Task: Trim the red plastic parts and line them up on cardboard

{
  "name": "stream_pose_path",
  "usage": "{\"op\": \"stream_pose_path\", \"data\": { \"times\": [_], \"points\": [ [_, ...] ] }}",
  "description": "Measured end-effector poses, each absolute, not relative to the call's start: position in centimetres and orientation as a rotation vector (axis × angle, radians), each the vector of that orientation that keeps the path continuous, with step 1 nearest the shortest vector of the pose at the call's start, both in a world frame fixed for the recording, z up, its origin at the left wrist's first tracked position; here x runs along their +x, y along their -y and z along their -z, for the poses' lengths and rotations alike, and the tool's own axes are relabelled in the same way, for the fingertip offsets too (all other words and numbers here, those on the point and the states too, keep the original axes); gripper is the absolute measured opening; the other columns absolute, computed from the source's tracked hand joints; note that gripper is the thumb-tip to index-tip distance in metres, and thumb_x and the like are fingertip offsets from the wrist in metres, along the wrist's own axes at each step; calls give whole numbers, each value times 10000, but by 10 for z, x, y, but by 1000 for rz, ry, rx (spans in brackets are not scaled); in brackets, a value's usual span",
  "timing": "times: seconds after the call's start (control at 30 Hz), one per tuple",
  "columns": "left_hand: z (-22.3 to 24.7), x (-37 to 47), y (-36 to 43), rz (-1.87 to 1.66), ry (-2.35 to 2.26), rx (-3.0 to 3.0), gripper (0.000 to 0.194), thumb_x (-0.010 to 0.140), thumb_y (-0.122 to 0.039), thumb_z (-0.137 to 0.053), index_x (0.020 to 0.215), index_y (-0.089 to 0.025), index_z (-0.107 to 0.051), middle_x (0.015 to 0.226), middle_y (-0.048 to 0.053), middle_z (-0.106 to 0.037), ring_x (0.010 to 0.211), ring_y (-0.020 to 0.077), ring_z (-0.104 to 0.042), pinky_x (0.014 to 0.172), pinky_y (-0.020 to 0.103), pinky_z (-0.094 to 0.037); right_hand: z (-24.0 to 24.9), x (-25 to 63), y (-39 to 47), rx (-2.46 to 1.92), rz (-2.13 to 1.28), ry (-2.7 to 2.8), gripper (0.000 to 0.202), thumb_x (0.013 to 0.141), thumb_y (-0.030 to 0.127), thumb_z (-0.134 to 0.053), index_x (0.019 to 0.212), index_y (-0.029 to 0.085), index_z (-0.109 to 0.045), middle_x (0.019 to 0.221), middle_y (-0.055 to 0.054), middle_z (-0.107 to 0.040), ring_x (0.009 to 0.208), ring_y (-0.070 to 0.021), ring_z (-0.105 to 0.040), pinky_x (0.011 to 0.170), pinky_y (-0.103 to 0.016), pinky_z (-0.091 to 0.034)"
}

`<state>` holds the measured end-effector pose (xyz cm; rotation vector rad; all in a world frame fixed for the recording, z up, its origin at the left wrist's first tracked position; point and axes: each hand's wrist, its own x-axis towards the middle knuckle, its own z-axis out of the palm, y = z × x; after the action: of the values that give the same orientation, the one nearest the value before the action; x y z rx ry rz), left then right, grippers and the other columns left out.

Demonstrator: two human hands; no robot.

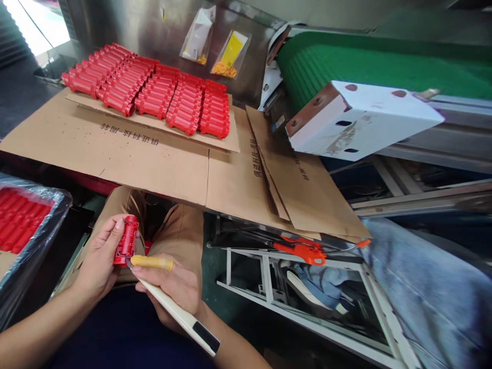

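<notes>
Above my lap, my left hand [100, 251] grips a red plastic part [127, 238], a short ribbed half-tube held nearly upright with its hollow, detailed side showing. My right hand [175, 284] is closed around a white-handled knife [180, 316] with a black section near its butt end. A yellow finger cot [151, 262] covers one of its fingertips. The knife's short, dark metal tip meets or nearly meets the lower edge of the red part; exact contact is hard to make out. Rows of similar red parts [184, 105] lie on a cardboard sheet [154, 125] ahead.
A plastic-lined bin [57, 200] of red parts stands at left. Two small bags [230, 54] lie at the back. The green conveyor [376, 64] and white metal bracket [365, 120] rise at right. Orange-handled tools [303, 251] sit below the cardboard; a person's denim-clad leg [430, 287] is beside them.
</notes>
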<state>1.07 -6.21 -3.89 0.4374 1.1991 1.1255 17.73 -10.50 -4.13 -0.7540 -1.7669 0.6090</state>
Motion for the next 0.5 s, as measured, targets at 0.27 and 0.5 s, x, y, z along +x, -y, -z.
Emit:
{"op": "stream_pose_path", "data": {
  "times": [0.27, 0.5],
  "points": [
    [31, 13, 62, -1087, -1207, 316, 661, 574, -579, -1042, 1038, -182, -789, 773, 23, -762, 632, 137, -666, 538, 179, -560, 37, 181, 109, -823, -697, 1729, 239, 1077, 184, -650, 1297, 180, -743, 1138, -122, -856, 1027, -214, -828, 905, -328, -698],
    [32, 15, 62, -1086, -1226, 332, 665, 585, -593, -1033, 1039, -173, -789, 761, 9, -757, 610, 125, -644, 544, 188, -543, 41, 182, 107, -800, -705, 1768, 275, 1075, 160, -644, 1338, 186, -719, 1144, -105, -858, 1086, -207, -816, 975, -330, -675]
  ]
}}
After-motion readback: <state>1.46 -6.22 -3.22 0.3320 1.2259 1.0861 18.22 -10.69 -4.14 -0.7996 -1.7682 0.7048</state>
